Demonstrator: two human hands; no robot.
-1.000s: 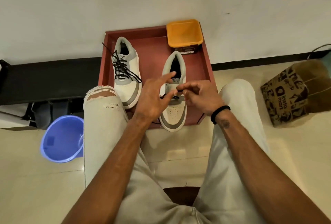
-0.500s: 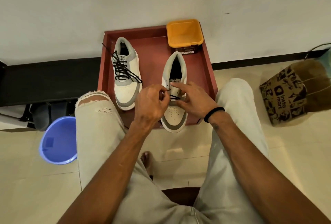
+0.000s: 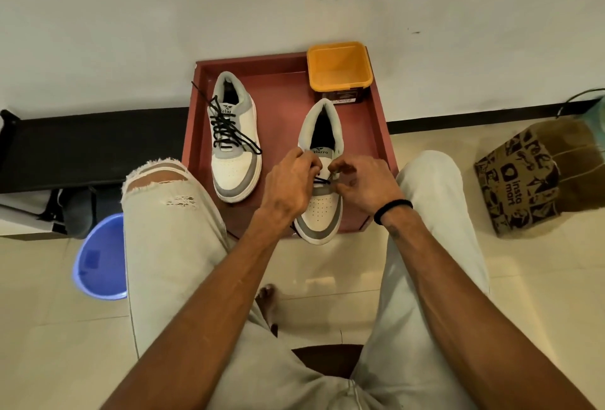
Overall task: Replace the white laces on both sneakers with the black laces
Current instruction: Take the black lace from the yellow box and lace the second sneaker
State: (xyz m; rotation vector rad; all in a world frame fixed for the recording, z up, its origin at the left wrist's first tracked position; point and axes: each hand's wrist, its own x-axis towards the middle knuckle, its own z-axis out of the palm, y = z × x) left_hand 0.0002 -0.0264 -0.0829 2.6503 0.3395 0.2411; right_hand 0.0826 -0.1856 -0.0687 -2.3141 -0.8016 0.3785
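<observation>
Black lace being worked into the right-hand sneaker on the red tray

The unlaced sneaker (image 3: 322,180) is seen at frame centre, long axis near vertical, toe toward the bottom and overhanging the red tray (image 3: 376,134). A black lace (image 3: 322,181) across its lowest eyelets is pinched in the grip of the left hand (image 3: 289,185) and the right hand (image 3: 363,185). The laced sneaker (image 3: 234,141) lies parallel, upper left of it.

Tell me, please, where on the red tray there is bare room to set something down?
Bare tray shows between the left sneaker and the orange container. The near right is crowded by the right sneaker and both hands.
</observation>
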